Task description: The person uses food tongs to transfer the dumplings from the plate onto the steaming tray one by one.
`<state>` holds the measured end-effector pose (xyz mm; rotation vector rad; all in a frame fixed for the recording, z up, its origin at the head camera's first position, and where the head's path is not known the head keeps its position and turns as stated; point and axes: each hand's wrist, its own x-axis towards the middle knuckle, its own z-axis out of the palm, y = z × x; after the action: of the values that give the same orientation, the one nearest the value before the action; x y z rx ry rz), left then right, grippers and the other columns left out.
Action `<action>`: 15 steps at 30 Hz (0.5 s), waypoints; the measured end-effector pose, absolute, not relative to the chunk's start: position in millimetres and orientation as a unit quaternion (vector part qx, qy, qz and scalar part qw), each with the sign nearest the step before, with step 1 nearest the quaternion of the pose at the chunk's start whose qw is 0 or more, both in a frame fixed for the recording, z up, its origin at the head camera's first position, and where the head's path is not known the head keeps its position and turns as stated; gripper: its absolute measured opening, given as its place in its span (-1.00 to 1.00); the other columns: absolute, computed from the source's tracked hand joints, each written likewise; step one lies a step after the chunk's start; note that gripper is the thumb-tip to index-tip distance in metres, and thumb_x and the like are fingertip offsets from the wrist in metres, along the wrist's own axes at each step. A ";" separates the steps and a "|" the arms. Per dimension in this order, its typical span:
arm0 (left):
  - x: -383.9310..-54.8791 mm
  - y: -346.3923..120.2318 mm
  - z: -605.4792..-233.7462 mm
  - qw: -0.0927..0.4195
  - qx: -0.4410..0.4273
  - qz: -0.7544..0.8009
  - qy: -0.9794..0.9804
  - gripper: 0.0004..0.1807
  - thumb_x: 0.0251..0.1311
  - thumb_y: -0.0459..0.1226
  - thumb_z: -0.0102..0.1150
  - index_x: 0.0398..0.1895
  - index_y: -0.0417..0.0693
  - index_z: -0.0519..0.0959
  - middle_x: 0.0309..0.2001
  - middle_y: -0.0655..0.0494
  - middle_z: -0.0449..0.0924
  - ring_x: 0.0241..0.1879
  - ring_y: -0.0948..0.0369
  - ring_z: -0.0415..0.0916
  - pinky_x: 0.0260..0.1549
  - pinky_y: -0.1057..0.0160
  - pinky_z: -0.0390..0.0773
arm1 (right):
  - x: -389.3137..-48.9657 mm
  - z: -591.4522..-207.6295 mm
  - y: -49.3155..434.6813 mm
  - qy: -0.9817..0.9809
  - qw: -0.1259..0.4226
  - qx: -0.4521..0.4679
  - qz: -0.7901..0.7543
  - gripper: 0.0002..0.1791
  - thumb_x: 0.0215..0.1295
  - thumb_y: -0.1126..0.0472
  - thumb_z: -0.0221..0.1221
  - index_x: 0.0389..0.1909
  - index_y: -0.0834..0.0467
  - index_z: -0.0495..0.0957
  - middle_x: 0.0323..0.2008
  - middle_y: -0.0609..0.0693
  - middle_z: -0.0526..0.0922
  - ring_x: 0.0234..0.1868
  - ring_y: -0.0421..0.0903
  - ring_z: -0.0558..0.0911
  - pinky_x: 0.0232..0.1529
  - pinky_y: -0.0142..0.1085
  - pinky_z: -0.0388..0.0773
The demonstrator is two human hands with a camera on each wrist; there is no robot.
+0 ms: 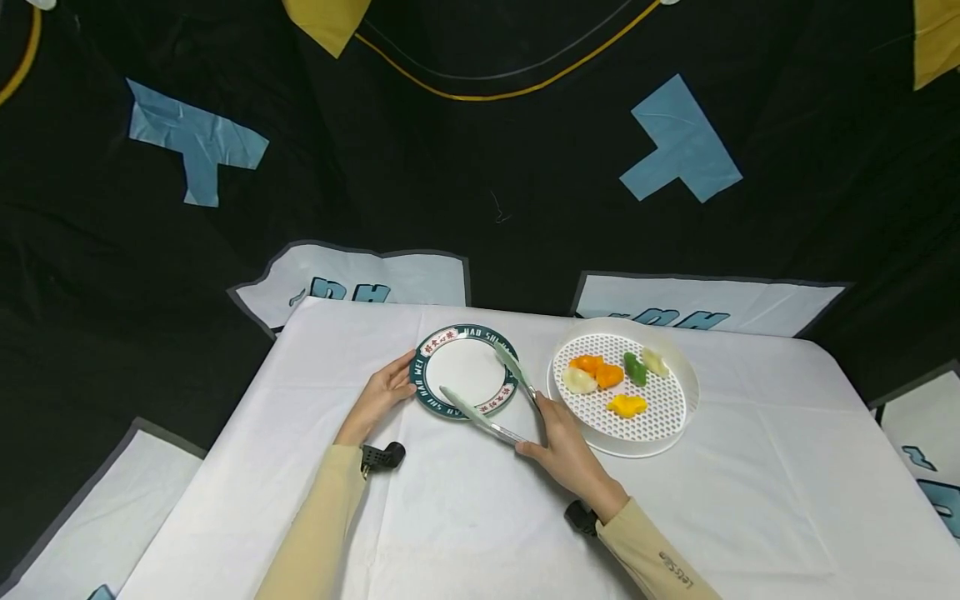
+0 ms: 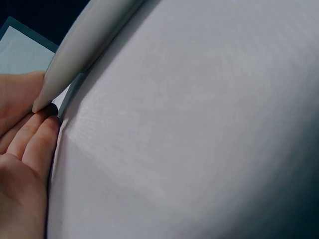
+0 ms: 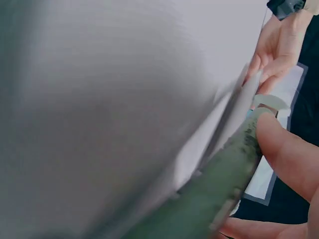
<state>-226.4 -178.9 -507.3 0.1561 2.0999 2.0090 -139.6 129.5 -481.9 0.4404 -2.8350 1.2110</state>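
My left hand [image 1: 378, 398] pinches the left rim of a round white plate [image 1: 461, 371] with a dark green lettered border. In the left wrist view, the thumb lies on one face of the plate [image 2: 89, 47] and the fingers [image 2: 37, 139] are under it. My right hand [image 1: 566, 446] grips metal tongs [image 1: 480, 417] with pale green tips. The tong arms are spread apart, their tips over the plate with nothing between them. A green tong arm [image 3: 209, 186] fills the lower part of the right wrist view, the thumb against it.
Right of the plate stands a round white tray [image 1: 686, 392] with a perforated base. It holds orange pieces [image 1: 609, 376], a yellow piece [image 1: 627, 406], a green piece [image 1: 635, 369] and pale pieces [image 1: 579, 381]. A white cloth [image 1: 465, 517] covers the table; a black curtain hangs behind.
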 end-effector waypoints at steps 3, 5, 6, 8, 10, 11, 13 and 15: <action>-226.9 -179.5 -506.6 0.115 0.053 0.680 0.722 -0.28 0.24 -0.55 -0.03 0.47 -0.28 0.00 0.43 -0.26 0.03 0.40 0.01 0.05 0.26 0.38 0.27 | -139.5 -483.6 127.8 -0.911 0.012 0.140 0.388 -0.06 0.05 0.22 0.40 0.34 0.51 0.11 0.28 0.46 0.24 0.33 0.31 0.21 0.35 0.08 0.21; -226.8 -180.4 -505.7 0.114 0.053 0.677 0.725 -0.28 0.25 -0.54 -0.04 0.47 -0.28 -0.01 0.43 -0.26 0.03 0.40 0.00 0.05 0.26 0.38 0.26 | -139.0 -485.0 126.0 -0.911 0.011 0.143 0.385 -0.05 0.05 0.22 0.40 0.35 0.52 0.10 0.30 0.47 0.20 0.34 0.30 0.19 0.36 0.07 0.20; -226.7 -181.2 -505.4 0.114 0.050 0.676 0.726 -0.28 0.26 -0.54 -0.05 0.47 -0.28 -0.01 0.43 -0.25 0.02 0.40 0.01 0.05 0.26 0.37 0.26 | -138.9 -485.9 124.6 -0.912 0.011 0.145 0.384 -0.04 0.05 0.22 0.40 0.35 0.52 0.09 0.31 0.47 0.18 0.35 0.30 0.19 0.36 0.07 0.20; -225.1 -182.3 -504.4 0.111 0.048 0.667 0.735 -0.29 0.28 -0.52 -0.07 0.48 -0.27 -0.02 0.43 -0.25 0.02 0.40 -0.01 0.04 0.28 0.34 0.24 | -137.5 -487.6 122.6 -0.914 0.010 0.146 0.378 -0.04 0.06 0.23 0.40 0.35 0.52 0.08 0.32 0.47 0.16 0.35 0.29 0.17 0.36 0.06 0.19; -223.2 -183.3 -502.6 0.106 0.047 0.648 0.752 -0.31 0.31 -0.51 -0.09 0.48 -0.27 -0.04 0.44 -0.25 0.00 0.40 -0.03 0.03 0.32 0.28 0.21 | -135.2 -487.9 121.5 -0.916 0.007 0.147 0.373 -0.05 0.06 0.23 0.40 0.35 0.52 0.08 0.33 0.47 0.14 0.36 0.29 0.16 0.36 0.07 0.19; -221.8 -183.9 -501.2 0.100 0.045 0.633 0.766 -0.32 0.32 -0.49 -0.09 0.48 -0.27 -0.03 0.44 -0.25 0.01 0.40 -0.04 0.03 0.33 0.23 0.19 | -133.6 -487.1 121.3 -0.916 0.005 0.146 0.373 -0.06 0.07 0.23 0.39 0.35 0.51 0.08 0.34 0.47 0.13 0.36 0.30 0.16 0.36 0.07 0.19; -218.9 -185.0 -496.6 0.079 0.047 0.598 0.796 -0.34 0.33 -0.47 -0.09 0.48 -0.28 -0.01 0.44 -0.26 0.01 0.40 -0.07 0.03 0.36 0.15 0.16 | -129.7 -483.3 122.8 -0.916 0.004 0.148 0.372 -0.08 0.10 0.22 0.38 0.36 0.50 0.09 0.34 0.45 0.13 0.37 0.28 0.15 0.36 0.07 0.18; -215.3 -186.4 -489.8 0.049 0.055 0.565 0.822 -0.36 0.34 -0.46 -0.08 0.47 -0.29 0.02 0.43 -0.27 0.01 0.39 -0.10 0.03 0.37 0.08 0.15 | -125.2 -476.1 126.5 -0.911 0.009 0.151 0.383 -0.12 0.12 0.23 0.36 0.35 0.48 0.12 0.34 0.42 0.16 0.37 0.26 0.17 0.36 0.06 0.18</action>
<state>-215.3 -186.4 -489.8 0.1661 2.5040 1.7211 -125.2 126.5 -476.1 0.4709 -2.8460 1.1970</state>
